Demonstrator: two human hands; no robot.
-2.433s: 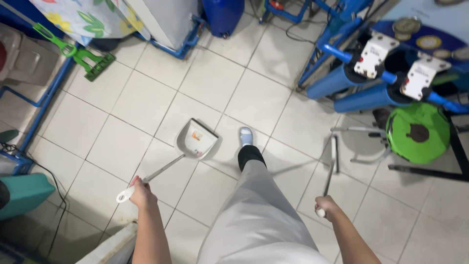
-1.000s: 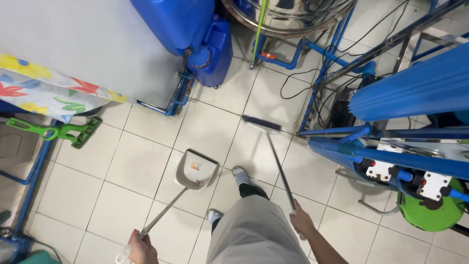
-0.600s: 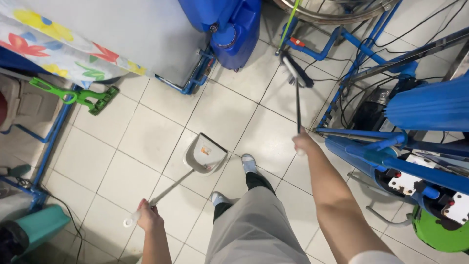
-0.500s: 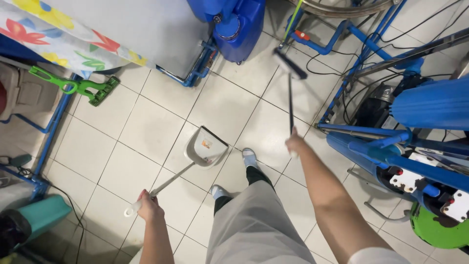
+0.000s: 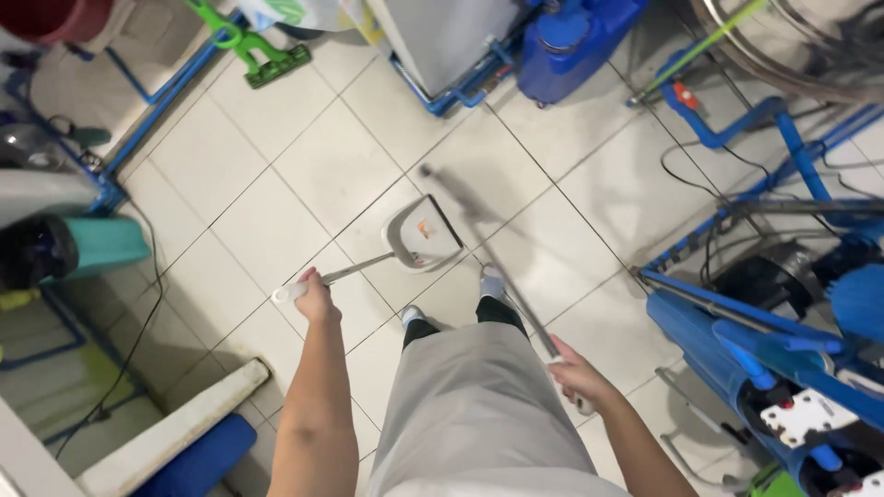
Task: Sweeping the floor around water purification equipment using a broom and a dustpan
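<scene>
- Dustpan (image 5: 422, 236): a light, stiff pan, pale grey and white, resting on the tiled floor (image 5: 322, 166) just ahead of the person's feet, its open mouth toward the broom.
- Its long thin handle (image 5: 354, 270) slopes back from the pan to the left hand (image 5: 316, 294), which is closed around the handle near its white end cap.
- Judged from its build, the dustpan weighs little and will not flex. The far end of the handle is the natural hold, though a light pan on smooth tile may skid when pushed.
- Broom (image 5: 488, 267): motion-blurred, running from just behind and right of the dustpan back to the right hand (image 5: 575, 377), which is wrapped around the stick near its top end.
- The broom stick looks rigid and light. Its head, near the dustpan's far rim, is too blurred to make out.
- Well behind the dustpan stand a blue jerrycan (image 5: 571, 41) and a blue pipe frame (image 5: 737, 124). A green mop head (image 5: 267, 55) lies far to the dustpan's left.
- Against half a second ago, the broom no longer stretches out toward the blue pipes at arm's length. The right arm is pulled in, and the stick now crosses close beside the dustpan.
- The dustpan sits much as it did, by the feet, with the left hand at the same grip.
</scene>
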